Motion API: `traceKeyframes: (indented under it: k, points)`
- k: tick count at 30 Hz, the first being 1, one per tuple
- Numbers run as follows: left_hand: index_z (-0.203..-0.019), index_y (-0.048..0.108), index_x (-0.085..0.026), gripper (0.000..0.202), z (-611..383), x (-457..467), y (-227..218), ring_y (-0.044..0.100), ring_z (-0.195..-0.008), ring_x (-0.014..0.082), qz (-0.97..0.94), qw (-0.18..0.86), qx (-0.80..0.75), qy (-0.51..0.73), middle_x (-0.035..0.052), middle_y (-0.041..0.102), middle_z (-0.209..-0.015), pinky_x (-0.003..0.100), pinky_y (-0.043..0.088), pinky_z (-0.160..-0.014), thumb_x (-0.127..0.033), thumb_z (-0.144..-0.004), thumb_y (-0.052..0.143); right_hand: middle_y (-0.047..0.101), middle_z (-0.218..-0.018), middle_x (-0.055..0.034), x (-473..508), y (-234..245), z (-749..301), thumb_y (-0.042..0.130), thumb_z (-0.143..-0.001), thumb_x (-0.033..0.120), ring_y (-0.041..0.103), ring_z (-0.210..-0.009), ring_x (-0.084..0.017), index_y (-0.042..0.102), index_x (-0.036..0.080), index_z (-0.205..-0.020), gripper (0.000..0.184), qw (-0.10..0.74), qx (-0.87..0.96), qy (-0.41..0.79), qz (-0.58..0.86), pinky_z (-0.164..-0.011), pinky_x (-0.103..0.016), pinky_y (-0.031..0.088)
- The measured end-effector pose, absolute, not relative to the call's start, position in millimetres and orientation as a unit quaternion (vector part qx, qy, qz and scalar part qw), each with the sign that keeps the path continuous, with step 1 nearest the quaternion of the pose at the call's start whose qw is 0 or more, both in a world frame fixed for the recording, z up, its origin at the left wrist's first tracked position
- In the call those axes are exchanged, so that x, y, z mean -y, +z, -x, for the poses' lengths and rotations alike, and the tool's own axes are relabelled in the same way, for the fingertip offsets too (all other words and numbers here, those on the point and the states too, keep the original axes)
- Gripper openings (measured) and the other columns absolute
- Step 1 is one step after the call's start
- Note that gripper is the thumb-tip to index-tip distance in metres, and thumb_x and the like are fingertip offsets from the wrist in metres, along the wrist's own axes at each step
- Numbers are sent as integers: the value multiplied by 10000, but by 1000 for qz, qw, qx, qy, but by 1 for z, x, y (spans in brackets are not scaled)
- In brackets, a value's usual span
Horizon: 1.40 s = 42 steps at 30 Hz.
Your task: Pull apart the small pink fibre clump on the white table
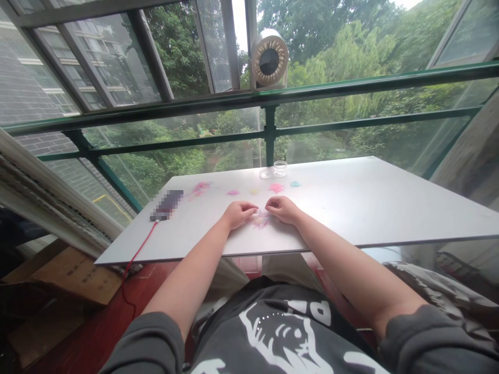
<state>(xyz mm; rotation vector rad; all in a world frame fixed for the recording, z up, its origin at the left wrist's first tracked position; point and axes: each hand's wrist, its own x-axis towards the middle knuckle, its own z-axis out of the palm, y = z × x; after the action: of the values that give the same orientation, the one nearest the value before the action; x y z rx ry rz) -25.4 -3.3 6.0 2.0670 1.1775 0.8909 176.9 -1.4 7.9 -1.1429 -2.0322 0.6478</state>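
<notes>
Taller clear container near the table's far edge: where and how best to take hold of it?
Pinch the taller container across its round wall, probably with the right hand from above. It appears upright; another clear piece sits close on its left, and a pink pile and a blue pile lie nearer, where a low reach might disturb them.

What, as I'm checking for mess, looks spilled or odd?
Nothing looks clearly spilled or damaged. The leftmost pink pile on the table looks straggly, spreading wider than the purple pile beside it; the dark device is pixelated.
</notes>
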Motion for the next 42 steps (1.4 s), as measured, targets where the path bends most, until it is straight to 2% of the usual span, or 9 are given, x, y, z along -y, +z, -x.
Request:
traceKeyframes:
  k: [3,6,13,19,24,29,33,42]
  points:
    - [-913,687,-161,306,24,5,5,590,-635,132,-777,292,-451,327,39,691,-763,227,457,-595,-355,-734,532,572,-586,2,2,9,-177,500,-671,216,477,-548,-99,618,138,-701,145,365,778,260,441,-541,-215,360]
    - [-915,686,-176,294,22,7,6,595,-681,135,-787,286,-450,311,29,693,-785,230,459,-647,-340,-752,505,564,-583,3,2,10,-177,504,-675,232,470,-540,-95,614,131,-697,151,376,769,276,438,-530,-212,353]
    - [-1018,633,-165,323,17,1,10,572,-739,129,-783,232,-474,331,51,654,-968,235,456,-716,-238,-762,450,556,-575,6,3,10,-177,510,-673,248,458,-534,-91,615,127,-697,162,393,753,295,437,-527,-214,348]
    - [-893,671,-186,282,5,-4,18,551,-653,130,-844,221,-442,209,13,659,-754,235,436,-652,-290,-758,447,574,-600,-1,0,9,-178,518,-665,230,466,-550,-94,620,130,-688,144,399,755,298,427,-542,-215,351]
    - [-873,654,-177,275,-7,-14,19,556,-677,122,-832,205,-437,276,9,657,-791,228,432,-656,-220,-763,406,533,-551,15,-4,5,-178,525,-677,262,433,-515,-89,608,134,-685,153,417,740,291,439,-518,-215,336]
    - [-926,628,-150,292,-7,-11,12,577,-699,128,-815,246,-400,339,45,664,-849,231,450,-656,-352,-751,509,538,-569,11,-5,3,-178,525,-683,263,450,-538,-95,590,135,-676,144,422,743,281,437,-539,-221,346]
    - [-870,641,-147,288,-4,-6,8,579,-688,130,-811,252,-399,346,49,670,-816,234,457,-657,-375,-713,563,548,-580,9,-3,4,-177,519,-688,262,453,-542,-98,589,138,-692,143,407,750,273,445,-540,-225,342]
    - [-792,627,-163,195,-6,-7,4,559,-690,127,-795,223,-443,349,20,642,-741,234,441,-648,-306,-734,508,590,-647,-5,-3,3,-173,439,-742,206,489,-602,-112,524,160,-711,102,352,783,247,450,-614,-241,359]
